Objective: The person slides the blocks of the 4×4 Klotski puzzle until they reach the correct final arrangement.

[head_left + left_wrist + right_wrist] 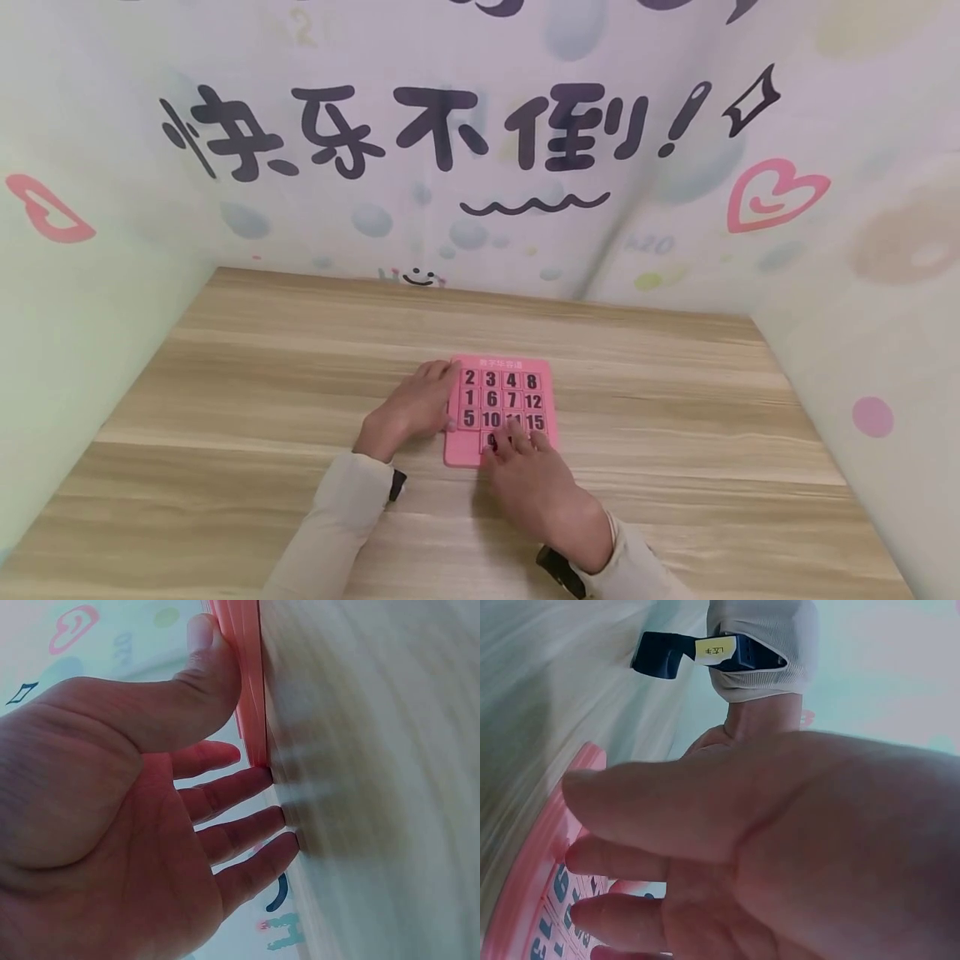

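A pink sliding number puzzle point(463, 455) lies on the wooden table, with black numbers on its tiles. Its top row reads 2, 3, 4, 8, and the bottom-left slot shows bare pink. My left hand point(417, 403) lies along the puzzle's left side. In the left wrist view its thumb point(214, 671) touches the pink edge, while the other fingers reach straight to the table. Over the lower right tiles, my right hand point(536, 483) has its fingers spread, fingertips at the 9 and 11 tiles. Several bottom-row tiles are hidden beneath it.
Pale wood tabletop point(660, 400) surrounds the puzzle. A white printed backdrop point(480, 242) with dark lettering rises behind the table and along both sides. Dark wrist straps point(561, 571) sit at the pale sleeves point(322, 525).
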Demonstrator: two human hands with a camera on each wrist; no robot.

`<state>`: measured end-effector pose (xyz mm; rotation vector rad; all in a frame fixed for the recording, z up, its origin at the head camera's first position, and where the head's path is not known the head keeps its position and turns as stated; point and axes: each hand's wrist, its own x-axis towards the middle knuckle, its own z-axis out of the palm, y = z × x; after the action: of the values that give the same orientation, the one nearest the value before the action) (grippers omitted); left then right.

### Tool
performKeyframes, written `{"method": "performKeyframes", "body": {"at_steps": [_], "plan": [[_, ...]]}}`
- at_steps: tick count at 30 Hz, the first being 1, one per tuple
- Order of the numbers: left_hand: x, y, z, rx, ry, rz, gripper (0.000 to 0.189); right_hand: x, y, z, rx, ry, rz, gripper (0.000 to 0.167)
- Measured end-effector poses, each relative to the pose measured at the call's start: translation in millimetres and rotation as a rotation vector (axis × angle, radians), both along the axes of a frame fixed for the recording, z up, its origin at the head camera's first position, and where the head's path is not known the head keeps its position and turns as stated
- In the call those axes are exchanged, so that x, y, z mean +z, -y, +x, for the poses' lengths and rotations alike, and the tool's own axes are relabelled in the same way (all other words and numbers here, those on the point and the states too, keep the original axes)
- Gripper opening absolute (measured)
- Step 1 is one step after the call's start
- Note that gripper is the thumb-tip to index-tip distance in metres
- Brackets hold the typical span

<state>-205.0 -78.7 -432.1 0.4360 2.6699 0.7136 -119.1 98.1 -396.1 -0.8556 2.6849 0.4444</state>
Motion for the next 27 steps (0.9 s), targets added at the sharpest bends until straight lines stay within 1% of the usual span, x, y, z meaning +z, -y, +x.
{"method": "performKeyframes", "body": {"at_steps": [7, 13, 20, 27], "plan": [[-0.2, 0.9, -0.1, -0.004, -0.004, 0.005, 0.089, -1.7, 3.0, 0.1, 0.006, -0.004, 0.023, 0.041], [-1.5, 1.2, -1.9, -0.007, -0.01, 0.005, 0.089, -4.5, 5.3, 0.9, 0.015, -0.018, 0.021, 0.041], [-1.5, 0.3, -2.9, -0.01, -0.015, 0.009, 0.088, -5.8, 4.5, 0.0, 0.028, -0.039, -0.026, 0.039], [-1.7, 0.7, -2.0, 0.002, -0.002, 0.017, 0.087, -8.1, 5.9, -2.2, 0.075, -0.065, -0.04, 0.036]]}}
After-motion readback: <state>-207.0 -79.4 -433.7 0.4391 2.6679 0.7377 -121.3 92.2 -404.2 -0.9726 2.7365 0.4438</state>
